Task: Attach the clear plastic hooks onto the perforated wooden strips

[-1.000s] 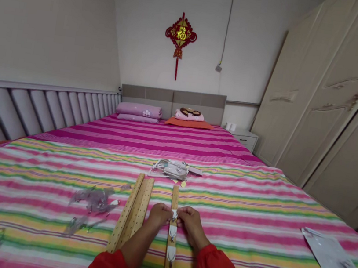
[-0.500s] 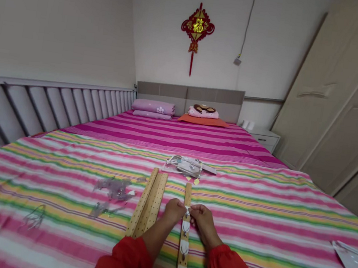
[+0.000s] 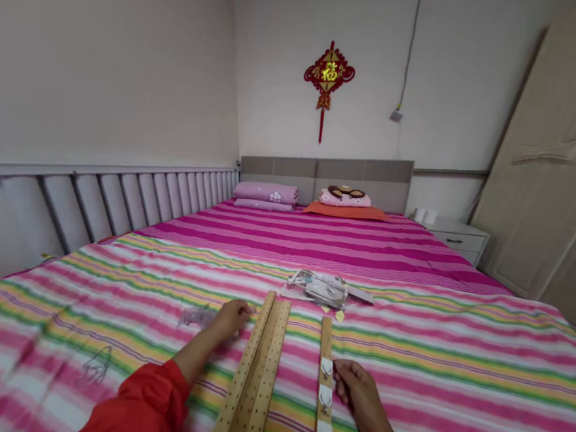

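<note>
One soft, rumpled striped cloth (image 3: 436, 380) underlies grooved, hole-dotted wooden lengths (image 3: 249, 382) and, right of them, a narrow, flat wooden strip (image 3: 326, 332). The right hand (image 3: 360, 392) has its grip nearly closed at the strip's edge; the left hand (image 3: 228, 320) pinches beside the lengths. Whether either holds anything, I cannot tell. Crumpled, see-through plastic (image 3: 195, 315) lies by the left hand; squarish white hooks (image 3: 325, 398) line the strip.

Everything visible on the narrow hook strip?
The narrow strip looks like pale wood. Three white hook plates sit in a row along it, part of a fourth showing at the frame's bottom edge; the far end is bare. It lies on the striped cloth, right of the wider boards, not touching them. The right hand has fingertips at the farthest plate's edge.
</note>
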`<state>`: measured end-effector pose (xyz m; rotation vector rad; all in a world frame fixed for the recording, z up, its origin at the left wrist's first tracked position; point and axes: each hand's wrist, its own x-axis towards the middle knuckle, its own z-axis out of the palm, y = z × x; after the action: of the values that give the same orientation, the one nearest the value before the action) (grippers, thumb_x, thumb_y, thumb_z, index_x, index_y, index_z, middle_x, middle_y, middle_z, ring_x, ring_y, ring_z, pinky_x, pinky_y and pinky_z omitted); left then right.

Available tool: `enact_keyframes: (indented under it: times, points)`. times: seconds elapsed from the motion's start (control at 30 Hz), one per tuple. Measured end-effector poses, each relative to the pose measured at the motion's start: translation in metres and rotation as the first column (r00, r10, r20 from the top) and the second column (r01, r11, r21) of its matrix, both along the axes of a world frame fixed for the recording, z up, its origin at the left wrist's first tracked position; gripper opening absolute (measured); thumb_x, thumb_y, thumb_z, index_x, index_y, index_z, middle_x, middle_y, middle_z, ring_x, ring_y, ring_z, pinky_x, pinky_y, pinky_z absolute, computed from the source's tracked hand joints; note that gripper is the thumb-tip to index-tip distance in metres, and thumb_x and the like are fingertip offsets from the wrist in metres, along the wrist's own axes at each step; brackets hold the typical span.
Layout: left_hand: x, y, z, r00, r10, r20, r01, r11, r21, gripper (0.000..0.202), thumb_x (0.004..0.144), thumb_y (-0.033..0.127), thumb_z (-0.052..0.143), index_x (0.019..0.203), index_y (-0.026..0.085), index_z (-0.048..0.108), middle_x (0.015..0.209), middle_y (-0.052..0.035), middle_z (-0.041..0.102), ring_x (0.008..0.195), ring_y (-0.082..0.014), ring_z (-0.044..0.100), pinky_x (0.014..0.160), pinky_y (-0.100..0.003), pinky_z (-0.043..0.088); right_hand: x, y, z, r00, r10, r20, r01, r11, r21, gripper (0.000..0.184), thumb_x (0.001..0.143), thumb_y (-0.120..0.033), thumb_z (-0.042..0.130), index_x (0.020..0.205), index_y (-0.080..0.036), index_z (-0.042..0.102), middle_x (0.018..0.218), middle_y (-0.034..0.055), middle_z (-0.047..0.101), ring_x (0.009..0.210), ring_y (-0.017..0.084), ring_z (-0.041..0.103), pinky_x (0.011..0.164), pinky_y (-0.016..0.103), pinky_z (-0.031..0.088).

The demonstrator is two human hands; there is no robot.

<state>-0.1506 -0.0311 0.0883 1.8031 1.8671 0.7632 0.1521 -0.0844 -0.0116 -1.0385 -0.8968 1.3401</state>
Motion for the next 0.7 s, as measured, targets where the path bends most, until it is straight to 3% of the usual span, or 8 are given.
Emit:
enact_keyframes:
  times: [0.13, 0.33, 0.57, 0.7]
  points:
    - [-0.025, 0.004, -0.005, 0.972, -0.037, -0.232, 0.015, 0.995, -0.099, 0.012, 0.055, 0.006, 0.060, 0.054, 0.018, 0.059, 0.057, 0.0025, 0.062, 0.070, -0.0161, 0.060, 0.066, -0.023, 0.041, 0.000, 0.001, -0.001, 1.000, -0.002, -0.001, 0.002, 1.000, -0.014, 0.034, 0.060, -0.047, 0.075, 0.062, -0.016, 0.061, 0.040, -0.0057, 0.050, 0.033, 0.005, 0.035, 0.037, 0.021, 0.020]
    - [-0.022, 0.012, -0.008, 0.867, -0.130, -0.481, 0.039, 0.980, -0.194, 0.019, 0.048, 0.002, 0.065, 0.058, 0.019, 0.065, 0.069, -0.0039, 0.071, 0.080, -0.0232, 0.065, 0.077, -0.030, 0.043, 0.000, 0.001, -0.001, 1.000, -0.006, 0.010, 0.006, 1.000, -0.011, 0.034, 0.059, -0.047, 0.075, 0.061, -0.017, 0.059, 0.040, -0.0060, 0.050, 0.032, 0.005, 0.035, 0.036, 0.021, 0.020]
    - [-0.014, 0.005, -0.005, 0.759, -0.198, -0.620, 0.068, 0.972, -0.227, 0.022, 0.059, 0.005, 0.062, 0.076, 0.015, 0.070, 0.093, -0.0150, 0.073, 0.096, -0.0303, 0.063, 0.089, -0.041, 0.039, 0.001, 0.000, 0.001, 0.999, 0.009, 0.041, -0.008, 1.000, -0.017, 0.033, 0.061, -0.047, 0.073, 0.060, -0.017, 0.059, 0.036, -0.0056, 0.050, 0.030, 0.006, 0.036, 0.035, 0.021, 0.022]
    - [-0.008, 0.002, -0.001, 0.734, -0.228, -0.640, 0.086, 0.966, -0.246, 0.019, 0.055, 0.004, 0.065, 0.070, 0.014, 0.068, 0.093, -0.0170, 0.071, 0.099, -0.0333, 0.061, 0.090, -0.044, 0.037, 0.002, 0.000, -0.001, 0.999, 0.016, 0.036, -0.015, 1.000, -0.015, 0.032, 0.062, -0.046, 0.072, 0.060, -0.017, 0.059, 0.036, -0.0064, 0.049, 0.030, 0.005, 0.035, 0.035, 0.020, 0.022]
